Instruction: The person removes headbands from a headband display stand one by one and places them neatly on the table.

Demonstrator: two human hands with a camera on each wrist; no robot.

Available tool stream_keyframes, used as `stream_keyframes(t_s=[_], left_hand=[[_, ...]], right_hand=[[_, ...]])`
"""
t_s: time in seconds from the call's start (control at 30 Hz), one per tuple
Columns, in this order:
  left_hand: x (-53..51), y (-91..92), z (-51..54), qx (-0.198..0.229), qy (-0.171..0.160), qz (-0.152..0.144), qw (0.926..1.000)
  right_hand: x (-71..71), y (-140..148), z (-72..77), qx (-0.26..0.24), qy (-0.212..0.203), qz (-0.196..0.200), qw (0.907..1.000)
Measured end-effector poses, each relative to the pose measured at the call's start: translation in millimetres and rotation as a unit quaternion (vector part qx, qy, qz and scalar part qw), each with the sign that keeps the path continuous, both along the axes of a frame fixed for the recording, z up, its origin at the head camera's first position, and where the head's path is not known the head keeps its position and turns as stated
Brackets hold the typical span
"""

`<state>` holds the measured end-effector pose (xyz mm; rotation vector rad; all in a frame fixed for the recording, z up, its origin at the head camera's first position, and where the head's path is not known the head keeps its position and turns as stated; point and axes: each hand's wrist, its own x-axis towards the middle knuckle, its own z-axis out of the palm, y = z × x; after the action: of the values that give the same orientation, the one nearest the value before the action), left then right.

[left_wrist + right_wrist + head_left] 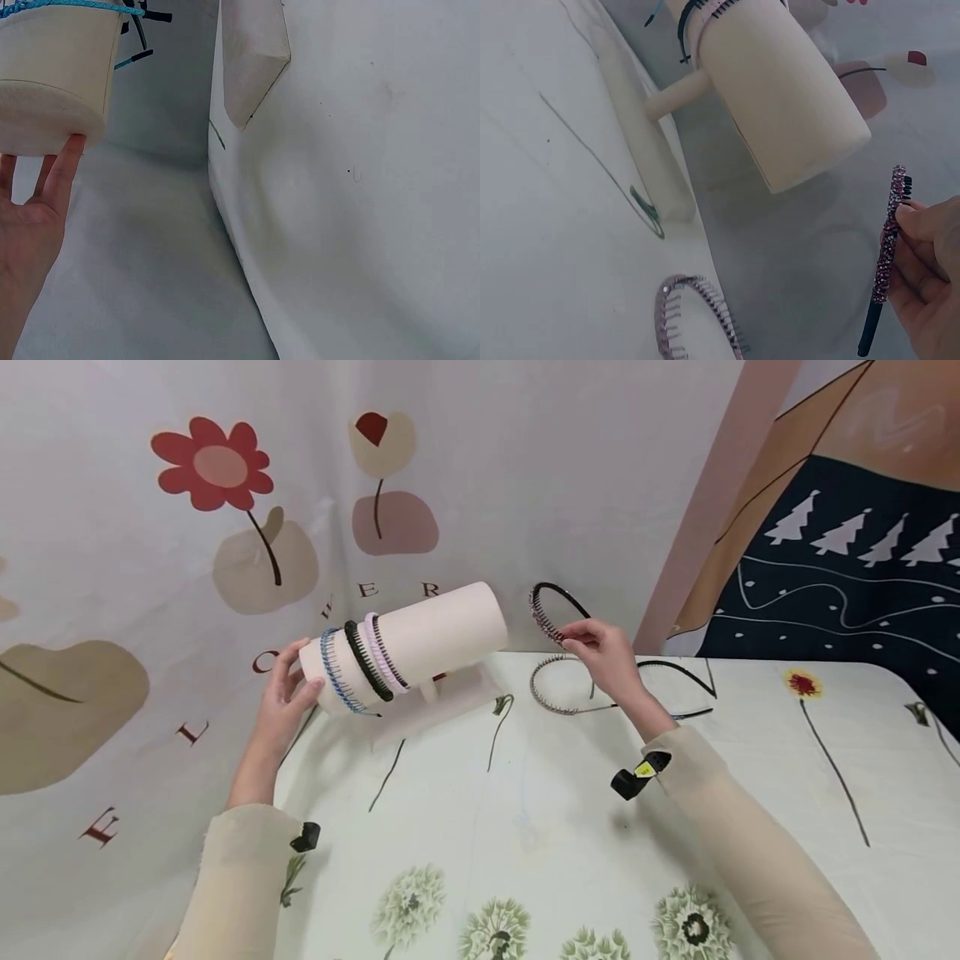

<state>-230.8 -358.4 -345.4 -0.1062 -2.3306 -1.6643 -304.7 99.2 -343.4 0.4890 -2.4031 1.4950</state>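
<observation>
A cream headband stand (450, 627), a thick cylinder on a short post and flat base, carries several toothed headbands toward its left end. Among them are a blue headband (335, 670), a black headband (365, 660) and a lilac headband (384, 652). My left hand (281, 697) holds the stand's left end, thumb in front and fingers behind; in the left wrist view its fingertips touch the rim. Right of the stand, my right hand (603, 656) pinches a black headband with pink and silver rhinestones (889, 240) between thumb and fingers, raised above the table.
Below the right hand, a toothed sparkly headband (551, 702) lies on the table (525, 827), partly hidden by the forearm. A black band (678, 667) and a blue-and-black band end (693, 715) lie nearby. A printed cloth wall (480, 468) stands close behind.
</observation>
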Motion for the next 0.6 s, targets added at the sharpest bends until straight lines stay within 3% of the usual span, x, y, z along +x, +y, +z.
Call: stream_keyframes(t_s=[0.37,0.6], left_hand=[[0.0,0.2,-2.2,-0.008,-0.003,0.0,1.0],[-1.4,-1.4,-2.9,0.005,0.007,-0.005,0.9999]], right_hand=[[10.9,40,-5.7,0.044,0.03,0.002,0.9986],[16.1,58,-7.7,0.075,0.024,-0.006,0.9969]])
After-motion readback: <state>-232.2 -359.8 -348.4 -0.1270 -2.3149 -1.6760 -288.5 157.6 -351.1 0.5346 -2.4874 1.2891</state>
